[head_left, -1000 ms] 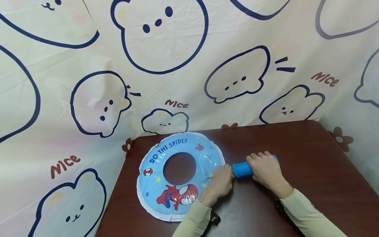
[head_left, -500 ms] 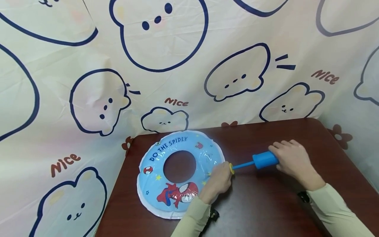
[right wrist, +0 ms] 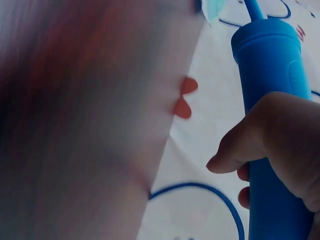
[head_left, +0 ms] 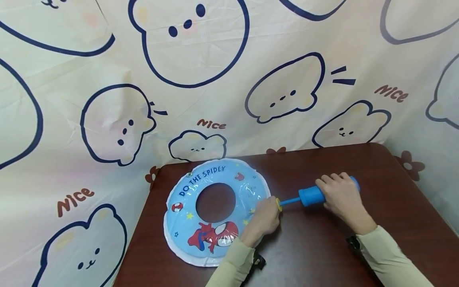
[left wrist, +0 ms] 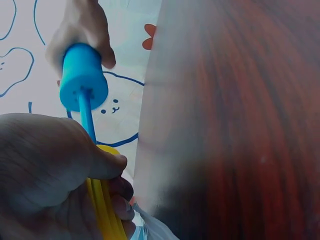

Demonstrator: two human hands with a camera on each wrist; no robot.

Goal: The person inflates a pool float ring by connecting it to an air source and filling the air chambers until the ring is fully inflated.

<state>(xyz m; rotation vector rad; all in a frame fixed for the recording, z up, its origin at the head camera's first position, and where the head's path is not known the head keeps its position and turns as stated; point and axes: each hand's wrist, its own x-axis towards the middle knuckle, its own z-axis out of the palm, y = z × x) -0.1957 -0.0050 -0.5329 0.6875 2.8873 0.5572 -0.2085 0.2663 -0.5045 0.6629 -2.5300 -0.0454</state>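
An air pump joins my two hands across the table. Its blue barrel (head_left: 310, 196) is gripped by my right hand (head_left: 340, 200), with the thumb and fingertips around it in the right wrist view. A thin blue rod (head_left: 290, 201) runs from the barrel toward my left hand (head_left: 263, 218). That hand grips the pump's yellow end piece (left wrist: 106, 212), thumb on top and fingers curled beneath. The light blue swim ring (head_left: 181, 223), printed with a red and blue cartoon figure, lies flat on the left, puffed at its rim. My left hand overlaps its right side, hiding where the pump meets it.
The dark brown table (head_left: 391, 191) extends right of and in front of the hands. A white cloth (head_left: 287, 36) with bear drawings hangs behind and around it, close to the table's back edge.
My right hand first pulled the barrel right, baring the rod, and now has moved partway back left, so less rod shows than half a second ago. My left hand and the ring stay nearly still.
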